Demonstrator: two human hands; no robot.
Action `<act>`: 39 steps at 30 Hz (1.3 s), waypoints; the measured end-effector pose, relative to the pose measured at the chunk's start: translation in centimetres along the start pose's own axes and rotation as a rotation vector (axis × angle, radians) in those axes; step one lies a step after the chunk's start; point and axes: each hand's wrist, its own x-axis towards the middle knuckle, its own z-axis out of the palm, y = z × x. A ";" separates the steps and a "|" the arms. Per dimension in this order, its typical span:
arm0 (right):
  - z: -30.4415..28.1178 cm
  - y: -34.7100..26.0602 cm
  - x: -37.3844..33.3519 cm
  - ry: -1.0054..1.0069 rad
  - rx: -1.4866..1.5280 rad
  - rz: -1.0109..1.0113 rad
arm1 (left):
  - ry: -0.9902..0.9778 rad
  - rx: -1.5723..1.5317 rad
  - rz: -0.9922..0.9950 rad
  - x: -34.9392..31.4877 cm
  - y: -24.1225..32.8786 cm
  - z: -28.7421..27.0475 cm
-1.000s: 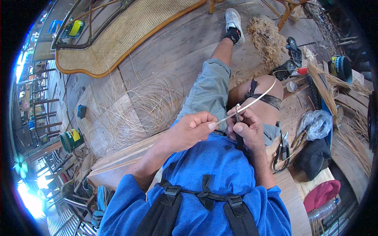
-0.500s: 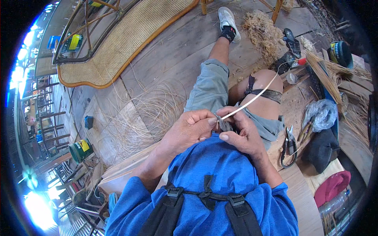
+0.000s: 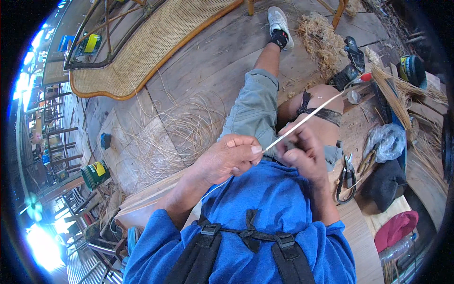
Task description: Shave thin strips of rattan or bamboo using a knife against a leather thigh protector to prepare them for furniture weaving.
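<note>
My left hand [image 3: 231, 156] is closed, pinching a thin pale cane strip [image 3: 307, 116] between thumb and finger in front of my blue shirt. From that pinch the strip slants up to the right across my bent knee; a thinner length of it trails below the left hand. Beside the strip, just right of the left hand, is my right hand [image 3: 305, 151], smeared by motion, its fingers curled. Whether it holds anything does not show. Black-handled snips [image 3: 348, 179] lie on the board to the right.
Loose cane strands [image 3: 175, 135] lie coiled on the floor at left. Beyond them rests a woven cane panel [image 3: 142, 61]. Shavings [image 3: 321, 42] are heaped at the far right. A clear plastic bag [image 3: 387, 142], black cloth [image 3: 383, 184] and red cap [image 3: 396, 229] sit at right.
My right hand has moved away from my left hand to the right. The dark piece seen between the hands earlier is no longer visible. More of the strip now stretches straight.
</note>
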 end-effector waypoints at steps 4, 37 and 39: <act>0.4 -0.2 0.4 -0.166 -0.086 -0.088 | 0.064 -0.021 0.004 0.0 -0.3 0.1; 0.4 1.6 0.5 -0.192 0.026 -0.162 | 0.240 0.142 0.027 -0.3 -1.1 0.6; -0.7 0.9 0.2 -0.124 0.324 0.079 | 0.229 0.258 0.060 -0.4 -1.0 0.4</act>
